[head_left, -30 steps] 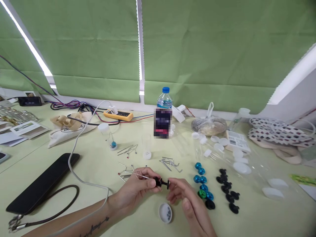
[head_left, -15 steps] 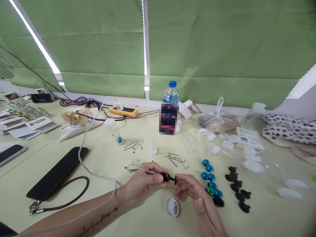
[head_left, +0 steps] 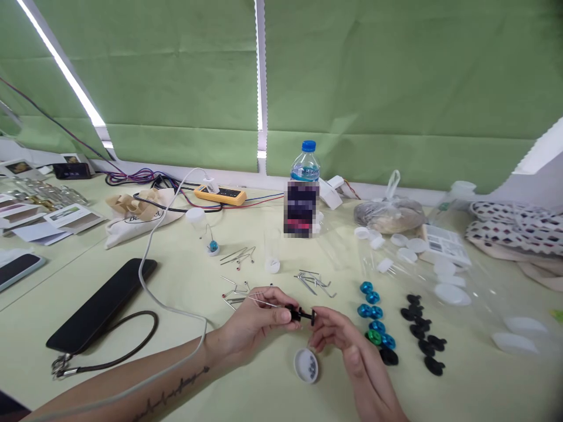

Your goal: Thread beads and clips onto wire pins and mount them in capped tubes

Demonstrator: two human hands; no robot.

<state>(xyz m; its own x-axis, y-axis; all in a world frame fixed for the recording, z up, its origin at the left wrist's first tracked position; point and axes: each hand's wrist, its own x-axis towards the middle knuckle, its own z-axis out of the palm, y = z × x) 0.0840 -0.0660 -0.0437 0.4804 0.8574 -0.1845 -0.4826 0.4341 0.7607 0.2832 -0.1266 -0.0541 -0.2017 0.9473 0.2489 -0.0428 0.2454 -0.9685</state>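
My left hand (head_left: 259, 319) pinches a small black part (head_left: 302, 315) with a thin stem and a flat disc end pointing right. A thin metal rod (head_left: 266, 300) also runs through its fingers toward that part. My right hand (head_left: 347, 346) is at the disc end, index fingertip at or against the disc, the other fingers loosely bent with nothing visible in them. Just below both hands is a round white cap (head_left: 306, 366) holding several small metal pieces. Bent metal rods (head_left: 235, 293), some with red tips, lie beyond my left hand.
Blue metallic parts (head_left: 364, 311), one green part (head_left: 373, 337) and black parts (head_left: 420, 324) lie in rows at right. Clear tubes and white caps (head_left: 452, 296) are farther right. A water bottle (head_left: 304, 170) stands behind; a white cable (head_left: 152, 293) crosses my left forearm near a black case (head_left: 101, 305).
Both hands stay nearly still around the black part. The whole view has shifted very slightly; nothing is taken hold of or let go.
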